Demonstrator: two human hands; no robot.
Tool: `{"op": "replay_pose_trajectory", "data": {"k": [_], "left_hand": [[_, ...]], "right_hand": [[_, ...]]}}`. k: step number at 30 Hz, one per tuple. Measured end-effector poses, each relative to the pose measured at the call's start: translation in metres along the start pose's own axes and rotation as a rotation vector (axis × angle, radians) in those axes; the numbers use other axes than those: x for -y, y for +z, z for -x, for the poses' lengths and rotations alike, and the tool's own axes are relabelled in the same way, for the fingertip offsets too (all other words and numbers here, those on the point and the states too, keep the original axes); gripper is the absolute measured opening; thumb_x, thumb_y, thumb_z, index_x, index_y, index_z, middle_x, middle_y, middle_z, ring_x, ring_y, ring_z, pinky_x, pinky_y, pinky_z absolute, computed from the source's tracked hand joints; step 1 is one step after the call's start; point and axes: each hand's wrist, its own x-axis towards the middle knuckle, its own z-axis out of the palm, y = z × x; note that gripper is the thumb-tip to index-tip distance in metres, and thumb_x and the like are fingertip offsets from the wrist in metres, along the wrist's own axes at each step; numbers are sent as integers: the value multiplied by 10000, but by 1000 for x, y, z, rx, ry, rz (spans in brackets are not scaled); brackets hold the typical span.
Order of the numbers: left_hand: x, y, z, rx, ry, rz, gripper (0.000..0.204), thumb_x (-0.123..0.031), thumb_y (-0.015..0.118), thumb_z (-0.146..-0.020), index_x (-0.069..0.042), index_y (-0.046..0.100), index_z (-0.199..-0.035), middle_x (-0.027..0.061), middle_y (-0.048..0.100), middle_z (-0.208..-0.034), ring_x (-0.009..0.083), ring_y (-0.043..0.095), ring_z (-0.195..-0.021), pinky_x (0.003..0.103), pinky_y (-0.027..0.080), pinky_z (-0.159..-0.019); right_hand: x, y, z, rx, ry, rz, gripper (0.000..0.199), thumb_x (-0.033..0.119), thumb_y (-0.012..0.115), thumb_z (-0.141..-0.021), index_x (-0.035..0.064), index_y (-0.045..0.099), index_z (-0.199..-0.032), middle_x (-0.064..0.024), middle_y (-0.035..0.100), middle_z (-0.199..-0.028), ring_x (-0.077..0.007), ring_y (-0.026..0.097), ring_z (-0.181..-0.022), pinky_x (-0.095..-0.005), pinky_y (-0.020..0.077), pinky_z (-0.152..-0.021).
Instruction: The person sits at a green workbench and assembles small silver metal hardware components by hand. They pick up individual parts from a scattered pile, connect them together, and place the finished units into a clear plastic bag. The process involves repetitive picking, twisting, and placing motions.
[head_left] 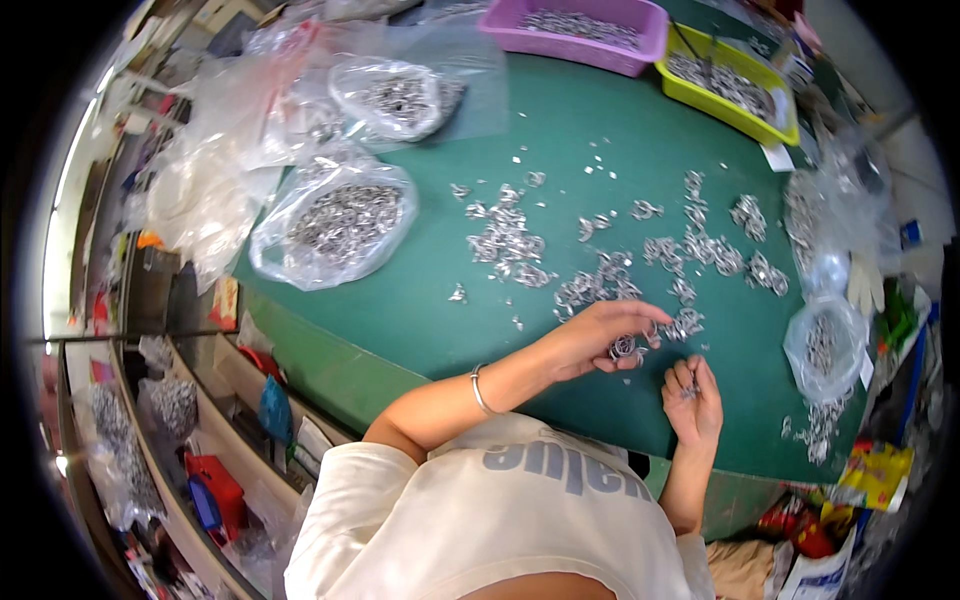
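My left hand [590,338], a bangle on its wrist, curls over the near edge of the loose silver pieces. Several small ring-like metal pieces [623,347] are held in its fingers. Its fingertips reach beside a small cluster of metal pieces [684,324]. Close by on the right, my right hand [696,408] is closed, palm up, with small silver metal pieces [689,391] pinched in its fingers. Their exact kind is too small to tell. Just beyond the left hand lies a heap of similar pieces [598,282] on the green tabletop [430,325].
Open plastic bags of metal pieces stand at left [345,228], far left [400,100] and right [824,345]. A purple basket [575,50] and a yellow-green basket [735,115] sit along the far edge. More piles [505,235] lie mid-table. Drawers [240,440] flank the left side.
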Motion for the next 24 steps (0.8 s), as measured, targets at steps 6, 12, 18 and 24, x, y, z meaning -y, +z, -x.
{"op": "replay_pose_trajectory", "data": {"k": [6, 12, 18, 24], "left_hand": [[-9, -28, 35, -243, 62, 765, 195, -161, 454, -896, -7, 541, -977, 87, 547, -861, 123, 511, -649, 174, 368, -409], [-27, -74, 77, -443, 347, 806, 169, -143, 529, -886, 2, 526, -972, 77, 530, -833, 98, 485, -608, 158, 354, -386], [-21, -69, 88, -647, 198, 772, 201, -178, 546, -897, 12, 523, -960, 103, 556, -883, 115, 520, -641, 168, 379, -384], [8, -77, 86, -489, 42, 629, 248, -255, 539, -898, -15, 571, -844, 38, 490, -717, 94, 438, -561, 165, 317, -358]], "right_hand": [[-10, 10, -4, 32, 31, -189, 172, 198, 505, -906, 34, 509, -959, -89, 475, -853, -208, 420, -776, -301, 402, -644], [-12, 10, -15, 46, 86, -113, 179, 181, 503, -912, 18, 532, -979, -71, 482, -780, -181, 433, -685, -247, 386, -547], [-27, 55, -23, -98, 15, 919, 150, 66, 565, -859, -12, 584, -986, -8, 489, -634, -93, 461, -505, -229, 346, -431], [-76, 79, -43, 16, -502, 1962, 114, 100, 641, -776, 61, 627, -881, -78, 535, -712, -232, 588, -609, -334, 443, -510]]}}
